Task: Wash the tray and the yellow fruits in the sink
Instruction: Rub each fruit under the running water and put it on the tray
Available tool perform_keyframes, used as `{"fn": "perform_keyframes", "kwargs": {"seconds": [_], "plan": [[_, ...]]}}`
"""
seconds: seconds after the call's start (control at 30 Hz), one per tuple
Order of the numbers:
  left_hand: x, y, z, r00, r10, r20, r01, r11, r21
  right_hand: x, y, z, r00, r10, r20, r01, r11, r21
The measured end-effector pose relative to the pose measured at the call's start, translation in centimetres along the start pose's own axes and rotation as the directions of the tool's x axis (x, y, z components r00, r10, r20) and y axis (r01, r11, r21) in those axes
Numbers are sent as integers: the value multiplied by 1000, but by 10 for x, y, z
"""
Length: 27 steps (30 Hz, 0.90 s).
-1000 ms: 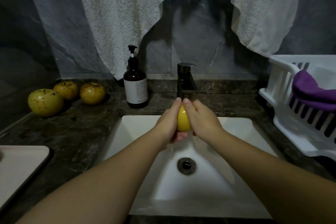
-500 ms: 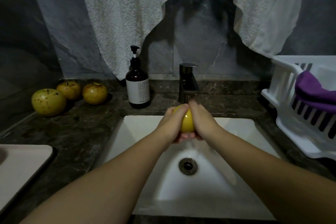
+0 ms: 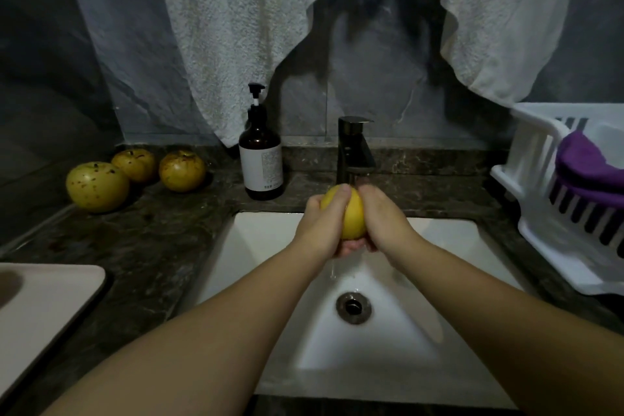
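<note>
Left hand [image 3: 319,224] and right hand [image 3: 383,221] clasp one smooth yellow fruit [image 3: 351,214] under the tap; three spotted yellow fruits [image 3: 98,186] on the counter [image 3: 152,240] seem unwashed.

Bottle label [image 3: 263,169] print unreadable

Four yellow fruits [image 3: 351,213] [image 3: 97,186] [image 3: 134,164] [image 3: 182,170], two hanging towels [image 3: 236,27] [image 3: 499,17], one pump bottle [image 3: 260,159], one tray [image 3: 44,307].
</note>
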State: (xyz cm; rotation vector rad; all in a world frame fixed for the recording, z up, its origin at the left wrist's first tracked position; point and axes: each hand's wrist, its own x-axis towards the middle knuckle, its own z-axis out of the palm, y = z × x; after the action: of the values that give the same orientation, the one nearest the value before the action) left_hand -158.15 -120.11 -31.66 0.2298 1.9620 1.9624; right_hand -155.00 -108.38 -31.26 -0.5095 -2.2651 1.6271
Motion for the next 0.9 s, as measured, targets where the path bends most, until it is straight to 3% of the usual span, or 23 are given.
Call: {"fn": "perform_keyframes", "kwargs": {"seconds": [0.07,0.17,0.27,0.43,0.53,0.7,0.9], "plan": [[-2,-1,0,999,43,-14,-42,998,45,2,-6,1,994,106,-5,-105,992,68],[-6,4,-4,998,-26,51,25,999,29,-1,2,-2,991,-127,-36,119,979,-165],[-4,9,-11,998,-54,43,52,998,31,-5,8,-4,966,-256,35,257,942,-215],[-2,6,-8,995,-89,50,97,973,-210,-4,5,-1,976,-216,40,219,961,-170],[-7,11,-8,967,-217,133,249,912,-327,-6,8,-8,957,-281,77,291,931,-219],[-11,14,-13,926,-322,199,367,893,-260,-8,12,-25,928,-334,165,372,861,-346],[-12,14,-14,891,-296,344,415,837,-356,-10,7,-40,888,-362,285,441,847,-298]]}}
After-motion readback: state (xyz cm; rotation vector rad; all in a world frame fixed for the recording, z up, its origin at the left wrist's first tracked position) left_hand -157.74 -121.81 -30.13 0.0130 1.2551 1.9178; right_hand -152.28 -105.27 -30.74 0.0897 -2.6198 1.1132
